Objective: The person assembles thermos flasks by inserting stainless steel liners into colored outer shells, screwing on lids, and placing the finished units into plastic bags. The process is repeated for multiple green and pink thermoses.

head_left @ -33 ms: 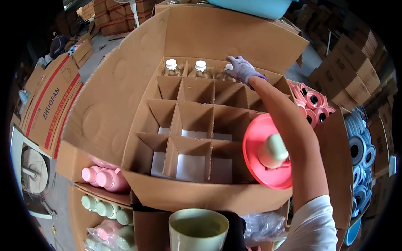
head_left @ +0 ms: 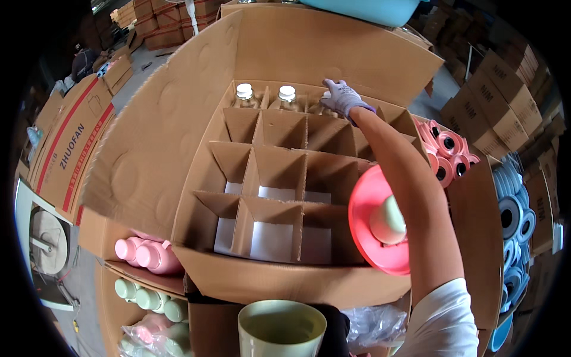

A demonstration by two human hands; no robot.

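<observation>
One big cardboard carton (head_left: pixel 285 281) in the middle, open, flaps raised, split by dividers (head_left: pixel 279 204) into rows of cells. Past its back flap, a light-blue basin (head_left: pixel 363 9), cut off by the upper edge. Beside its right wall, a heap of pink parts (head_left: pixel 447 144) with black centres; by its left front corner, rounded pink containers (head_left: pixel 156 256) in a smaller box (head_left: pixel 96 241). Over its front right cells, partly behind the forearm (head_left: pixel 428 220), a red-pink dish (head_left: pixel 363 220) with a pale-green rounded piece (head_left: pixel 385 223). In front, a wide-mouthed pale-green container (head_left: pixel 282 344). In the back row, three clear bottles (head_left: pixel 288 105) side by side, mostly hidden. At the top of the rightmost bottle (head_left: pixel 319 110), the right hand (head_left: pixel 342 98), gloved, fingers bent; impossible to tell whether grasping or merely touching. Left hand out of view, state impossible to tell. Smallest, white caps (head_left: pixel 286 93) on the other two.
</observation>
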